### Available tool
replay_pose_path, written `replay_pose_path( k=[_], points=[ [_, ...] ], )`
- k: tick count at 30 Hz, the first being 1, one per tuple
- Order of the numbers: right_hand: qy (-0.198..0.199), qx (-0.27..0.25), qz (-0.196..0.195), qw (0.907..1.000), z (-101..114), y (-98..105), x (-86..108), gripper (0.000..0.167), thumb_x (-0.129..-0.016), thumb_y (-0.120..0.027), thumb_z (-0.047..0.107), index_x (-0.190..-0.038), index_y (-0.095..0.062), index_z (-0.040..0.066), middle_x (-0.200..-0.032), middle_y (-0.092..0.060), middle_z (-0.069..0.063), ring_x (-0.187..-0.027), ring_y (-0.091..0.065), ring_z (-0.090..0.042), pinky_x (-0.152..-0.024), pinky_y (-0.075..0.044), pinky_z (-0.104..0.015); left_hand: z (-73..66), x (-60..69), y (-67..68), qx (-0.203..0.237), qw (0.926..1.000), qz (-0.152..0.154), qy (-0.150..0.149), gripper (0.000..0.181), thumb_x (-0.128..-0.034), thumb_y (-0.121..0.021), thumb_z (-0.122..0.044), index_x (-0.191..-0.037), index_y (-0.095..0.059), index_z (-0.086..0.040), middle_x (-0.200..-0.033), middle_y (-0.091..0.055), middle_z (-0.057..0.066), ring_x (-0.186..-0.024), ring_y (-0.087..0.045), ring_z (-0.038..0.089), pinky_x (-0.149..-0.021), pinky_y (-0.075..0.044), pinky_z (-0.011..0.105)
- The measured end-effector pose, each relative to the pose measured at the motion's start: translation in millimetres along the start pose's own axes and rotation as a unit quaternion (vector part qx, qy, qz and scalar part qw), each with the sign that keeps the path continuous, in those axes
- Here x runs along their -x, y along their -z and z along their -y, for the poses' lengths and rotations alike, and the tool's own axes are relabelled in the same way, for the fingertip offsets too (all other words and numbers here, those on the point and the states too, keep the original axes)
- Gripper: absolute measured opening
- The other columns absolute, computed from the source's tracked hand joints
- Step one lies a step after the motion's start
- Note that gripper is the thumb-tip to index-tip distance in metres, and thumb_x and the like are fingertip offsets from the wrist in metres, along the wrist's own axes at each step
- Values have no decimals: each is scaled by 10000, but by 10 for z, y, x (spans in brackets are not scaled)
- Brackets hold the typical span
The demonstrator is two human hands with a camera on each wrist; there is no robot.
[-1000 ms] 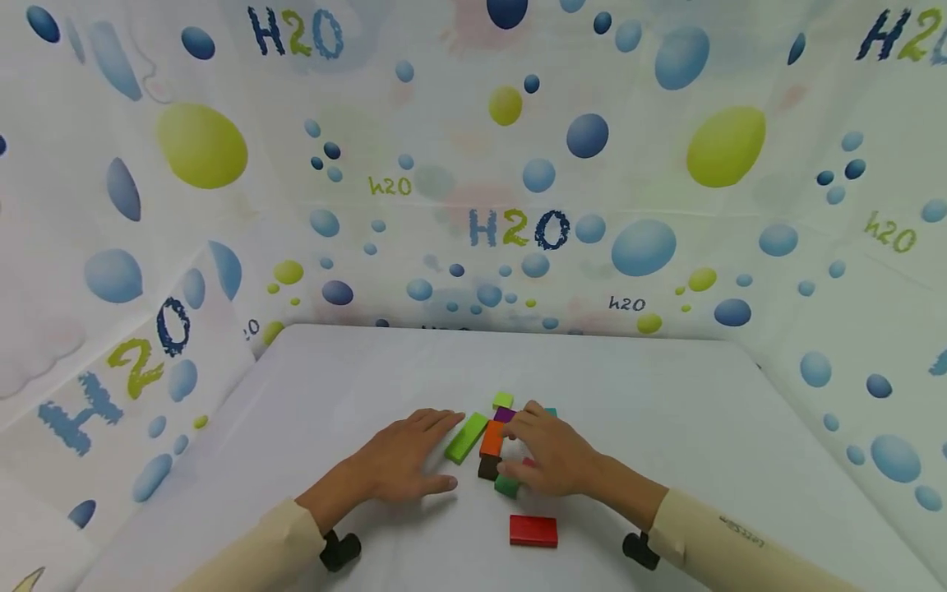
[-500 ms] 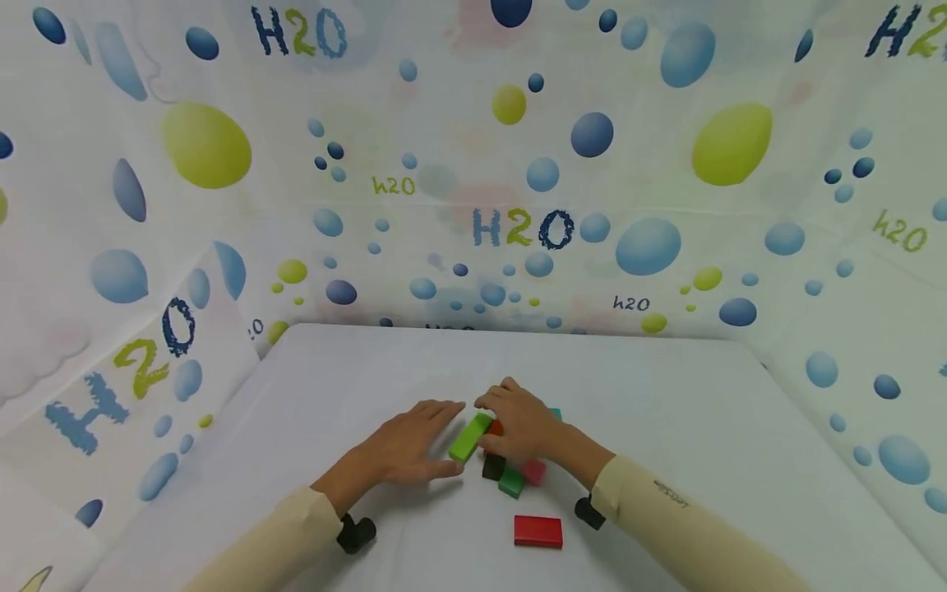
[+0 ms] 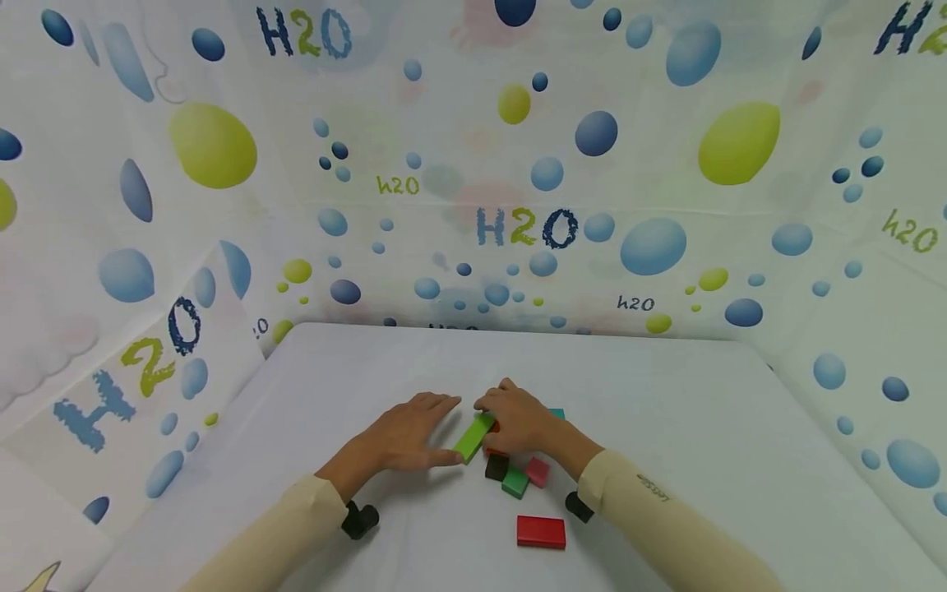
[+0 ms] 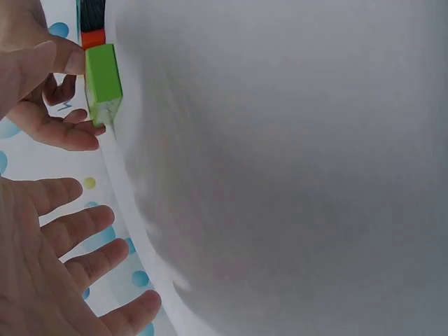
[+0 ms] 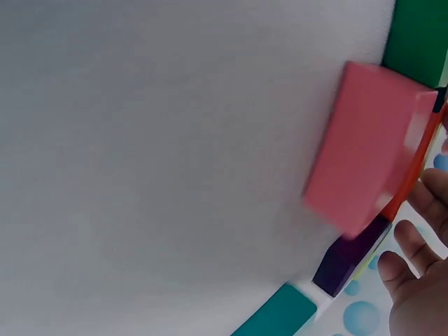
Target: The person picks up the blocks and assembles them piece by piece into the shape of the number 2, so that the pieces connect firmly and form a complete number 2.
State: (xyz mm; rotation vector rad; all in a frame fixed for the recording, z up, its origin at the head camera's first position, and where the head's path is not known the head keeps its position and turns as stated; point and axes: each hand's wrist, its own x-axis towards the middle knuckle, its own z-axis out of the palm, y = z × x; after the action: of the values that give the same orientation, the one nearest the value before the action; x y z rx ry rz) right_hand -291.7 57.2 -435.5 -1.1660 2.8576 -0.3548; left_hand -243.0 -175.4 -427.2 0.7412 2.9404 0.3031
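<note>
A long light green block (image 3: 473,437) lies slantwise between the hands. My right hand (image 3: 518,418) curls over its far end, fingers round that end and thumb along the right side, pinching it. My left hand (image 3: 411,434) is spread with straight fingers to its left; the thumb tip is at the block's near end, contact unclear. An orange block (image 3: 493,450), mostly covered by the right hand, adjoins a dark brown block (image 3: 497,467), a green block (image 3: 515,483) and a pink block (image 3: 538,472). In the right wrist view a purple block (image 5: 350,255) shows beyond the pink one.
A red block (image 3: 541,532) lies apart, nearer the person. Part of a teal block (image 3: 557,413) shows behind the right hand. The white table (image 3: 651,395) meets a patterned cloth backdrop (image 3: 444,164) at its far edge.
My right hand has moved left and away from the green and pink blocks to the light green block's far end. The left thumb has come closer to the near end, which has shifted slightly right.
</note>
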Motion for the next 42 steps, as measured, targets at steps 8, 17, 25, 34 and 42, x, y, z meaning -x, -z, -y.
replay_pose_path(
  k=[8,17,25,34,42],
  points=[
    [-187,124,156,9996,47,-41,-71,430,-875,-666,307,-1273,-687,145,-1156,-672,30,-948,-454,-122,-775,-479,-261,49,20,8,-105,9999,-30,-114,899,-874,-599,-680,-1575,-374,-163,-1580,-416,59,-1453,-382,281,-1136,-385,534],
    [-212,31,34,9998,43,-67,-52,299,-891,-703,309,-1149,-725,158,-1003,-643,71,-922,-458,-109,-777,-483,-252,75,62,10,-202,9997,54,-81,889,-869,-616,-669,-1578,-373,-191,-1571,-432,59,-1451,-393,280,-1124,-394,540],
    [-251,-185,-4,9995,42,-75,-27,276,-897,-733,344,-1092,-726,149,-896,-600,100,-896,-463,-100,-759,-484,-236,69,53,51,-251,9997,0,-78,901,-861,-607,-688,-1582,-365,-202,-1570,-439,48,-1451,-396,271,-1130,-390,546],
    [-147,-431,-57,9989,35,-55,21,274,-903,-727,345,-1083,-721,140,-900,-602,99,-902,-470,-97,-750,-488,-223,64,76,70,-225,9997,-28,-130,889,-860,-627,-669,-1582,-366,-221,-1568,-439,38,-1451,-396,264,-1126,-394,546],
    [121,-582,-185,9981,32,-34,161,282,-924,-705,347,-1102,-712,129,-936,-616,85,-910,-465,-95,-745,-487,-219,46,134,75,-67,9998,56,-161,870,-858,-626,-665,-1577,-368,-249,-1567,-434,36,-1437,-411,274,-1104,-415,559]
  ],
)
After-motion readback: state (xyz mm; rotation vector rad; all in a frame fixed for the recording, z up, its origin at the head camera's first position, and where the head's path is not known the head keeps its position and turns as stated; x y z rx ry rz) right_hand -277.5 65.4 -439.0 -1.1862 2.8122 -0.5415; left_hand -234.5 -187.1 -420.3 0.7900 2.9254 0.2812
